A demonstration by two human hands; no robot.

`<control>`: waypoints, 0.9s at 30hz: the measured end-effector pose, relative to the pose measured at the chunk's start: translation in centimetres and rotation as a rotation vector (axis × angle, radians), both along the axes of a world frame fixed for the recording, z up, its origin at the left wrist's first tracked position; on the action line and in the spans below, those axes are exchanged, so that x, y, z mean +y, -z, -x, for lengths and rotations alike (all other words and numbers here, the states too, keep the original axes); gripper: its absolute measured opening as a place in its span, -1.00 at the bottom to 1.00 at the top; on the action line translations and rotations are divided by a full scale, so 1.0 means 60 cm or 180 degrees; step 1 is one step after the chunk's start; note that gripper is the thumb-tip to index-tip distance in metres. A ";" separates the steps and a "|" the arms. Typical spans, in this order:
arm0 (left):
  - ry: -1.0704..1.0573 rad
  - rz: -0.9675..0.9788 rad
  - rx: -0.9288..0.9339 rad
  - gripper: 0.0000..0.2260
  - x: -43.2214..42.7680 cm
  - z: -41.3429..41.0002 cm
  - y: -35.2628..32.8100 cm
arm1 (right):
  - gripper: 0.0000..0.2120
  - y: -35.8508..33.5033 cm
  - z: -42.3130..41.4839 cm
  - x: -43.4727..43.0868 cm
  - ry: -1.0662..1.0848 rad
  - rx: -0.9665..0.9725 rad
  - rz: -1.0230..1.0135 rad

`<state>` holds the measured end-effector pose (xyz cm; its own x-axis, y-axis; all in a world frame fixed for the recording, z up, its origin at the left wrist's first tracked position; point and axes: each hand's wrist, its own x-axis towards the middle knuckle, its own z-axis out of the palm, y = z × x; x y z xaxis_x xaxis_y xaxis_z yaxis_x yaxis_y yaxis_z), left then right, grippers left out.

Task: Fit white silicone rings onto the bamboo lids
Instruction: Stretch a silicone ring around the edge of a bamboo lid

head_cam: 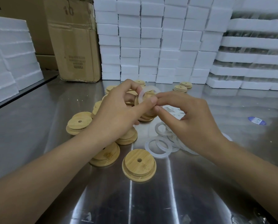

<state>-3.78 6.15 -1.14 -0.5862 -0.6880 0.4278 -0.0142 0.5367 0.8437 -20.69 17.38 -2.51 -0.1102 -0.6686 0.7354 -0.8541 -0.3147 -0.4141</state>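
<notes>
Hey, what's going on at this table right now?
A person is fitting a ring onto a lid held above the table. The left hand grips the lid, and the right hand pinches the ring at its edge. The ring looks only partly on. Spare lids and loose rings lie below.
</notes>
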 end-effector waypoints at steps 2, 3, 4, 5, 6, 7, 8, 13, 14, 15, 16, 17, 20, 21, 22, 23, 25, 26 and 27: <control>-0.0048 -0.0014 0.0062 -0.79 -0.002 0.002 0.002 | -0.89 0.000 0.002 0.000 0.0033 0.0072 0.0076; -0.0057 -0.0013 0.0094 -0.79 -0.004 0.003 0.004 | -0.90 -0.001 0.004 0.001 0.0053 0.0096 0.0140; -0.0046 -0.0016 0.0126 -0.78 -0.006 0.003 0.005 | -0.90 -0.002 0.005 0.001 0.0081 0.0137 0.0213; -0.0019 -0.0013 0.0146 -0.77 -0.007 0.004 0.006 | -0.91 -0.003 0.006 0.000 0.0120 0.0184 0.0286; 0.0022 -0.0007 0.0158 -0.75 -0.008 0.004 0.008 | -0.89 -0.005 0.006 0.000 0.0159 0.0205 0.0341; 0.0070 0.0005 0.0164 -0.73 -0.008 0.005 0.010 | -0.86 -0.006 0.006 0.000 0.0187 0.0166 0.0370; 0.0116 0.0023 0.0161 -0.72 -0.008 0.006 0.011 | -0.81 -0.008 0.006 0.000 0.0201 0.0075 0.0366; 0.0207 0.0230 0.0047 -0.69 -0.010 0.008 0.020 | -0.71 -0.008 0.008 -0.002 0.0369 -0.0250 0.0121; 0.0231 0.0247 0.0035 -0.68 -0.010 0.009 0.020 | -0.74 -0.008 0.009 -0.002 0.0407 -0.0319 0.0076; 0.0261 0.0240 0.0036 -0.68 -0.010 0.009 0.020 | -0.77 -0.008 0.009 -0.003 0.0415 -0.0397 0.0032; 0.0288 0.0211 0.0049 -0.68 -0.009 0.009 0.020 | -0.80 -0.009 0.009 -0.003 0.0400 -0.0471 -0.0010; 0.0306 0.0178 0.0059 -0.68 -0.009 0.009 0.019 | -0.83 -0.010 0.009 -0.003 0.0382 -0.0523 -0.0041; 0.0287 0.0134 0.0062 -0.68 -0.007 0.009 0.018 | -0.84 -0.010 0.005 0.000 0.0277 -0.0550 -0.0037; 0.0280 0.0113 0.0062 -0.68 -0.007 0.009 0.018 | -0.83 -0.010 0.003 0.001 0.0237 -0.0535 -0.0039; 0.0271 0.0089 0.0064 -0.68 -0.006 0.009 0.018 | -0.82 -0.010 0.001 0.002 0.0214 -0.0509 -0.0051; 0.0260 0.0065 0.0069 -0.68 -0.005 0.009 0.017 | -0.82 -0.009 0.000 0.003 0.0208 -0.0481 -0.0066; 0.0243 -0.0010 0.0090 -0.67 -0.003 0.010 0.017 | -0.81 -0.009 -0.001 0.004 0.0212 -0.0450 -0.0098; 0.0234 -0.0059 0.0101 -0.67 -0.002 0.010 0.017 | -0.81 -0.008 -0.002 0.005 0.0197 -0.0440 -0.0098; 0.0223 -0.0095 0.0104 -0.68 -0.001 0.011 0.017 | -0.82 -0.008 -0.002 0.005 0.0162 -0.0432 -0.0088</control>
